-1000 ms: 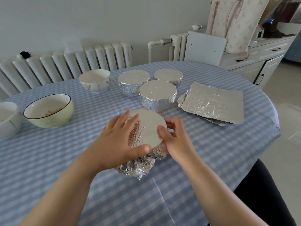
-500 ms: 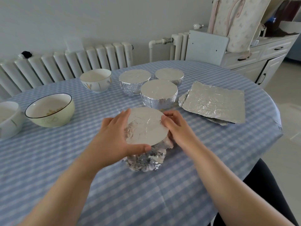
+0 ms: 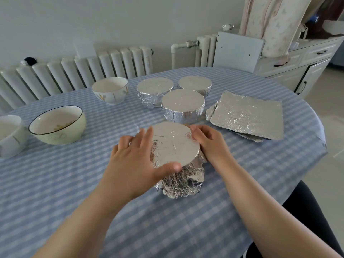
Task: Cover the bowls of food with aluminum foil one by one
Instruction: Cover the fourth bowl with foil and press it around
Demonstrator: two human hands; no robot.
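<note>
While my left hand [image 3: 134, 162] cups the left side of the foil-wrapped bowl [image 3: 175, 146], its thumb hooks over the near rim and its fingers curve round the far left wall. My right hand [image 3: 210, 144] grips the right side, fingertips pinching the foil at the far right rim. Both hands are clamped on this bowl, which sits upright near the middle of the table [image 3: 55, 192], its flat foil top tipped slightly toward me and crumpled foil bunched around its base. Contents are hidden by the foil.

Toward the far edge stand three finished foil-covered bowls: one nearest [image 3: 183, 107], one far left [image 3: 154, 91], one far right [image 3: 195, 84]; their contents cannot be seen. A stack of foil sheets [image 3: 247, 116] lies flat toward the right edge, its long axis running left to right.

Three uncovered bowls remain: a white bowl [image 3: 110, 90] near the far edge, a cream bowl with a dark rim [image 3: 57, 125] toward the left edge, and another white bowl [image 3: 9, 135] at the left edge. Each holds a pale filling.
</note>
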